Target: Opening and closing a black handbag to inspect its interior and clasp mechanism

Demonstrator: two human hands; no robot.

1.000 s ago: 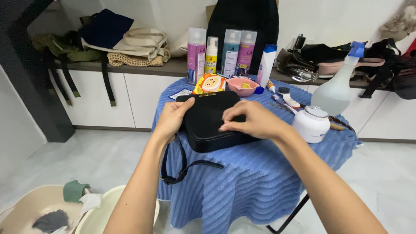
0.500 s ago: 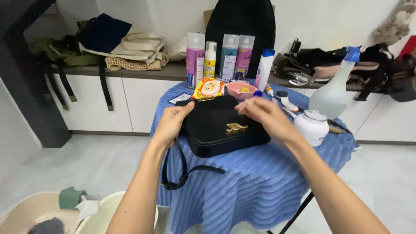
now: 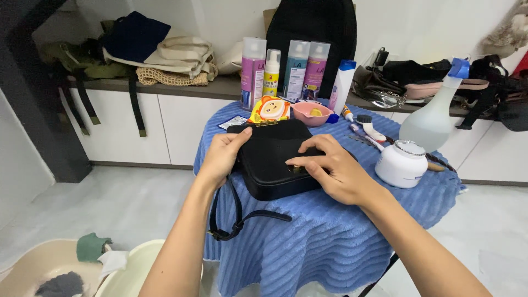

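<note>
A black handbag [image 3: 275, 159] lies flat on the blue ribbed tablecloth [image 3: 330, 242] of a small round table, toward the near left part of the top. Its long axis runs roughly from the far left to the near right, with the flap side facing up. Its black strap [image 3: 237, 220] spills over the near left edge of the table and hangs in a loop down the cloth.

The left hand [image 3: 223, 157] grips the bag's left end, thumb on top at the far corner and fingers curled round the side. The right hand [image 3: 330, 168] rests flat on the flap, fingers spread a little and pressed over a small gold clasp [image 3: 296, 168], holding nothing.

Behind the bag, just touching its far edge, is a yellow cartoon-printed packet [image 3: 269, 109], with a pink bowl [image 3: 311, 113] beside it. To the right stands a white round jar [image 3: 402, 164], near the right hand but apart from it, and a clear spray bottle with a blue trigger [image 3: 437, 113] further back. Tall bottles [image 3: 286, 71] line the far edge. The near right stretch of cloth is bare; to the left the bag sits right at the table's rim.
</note>
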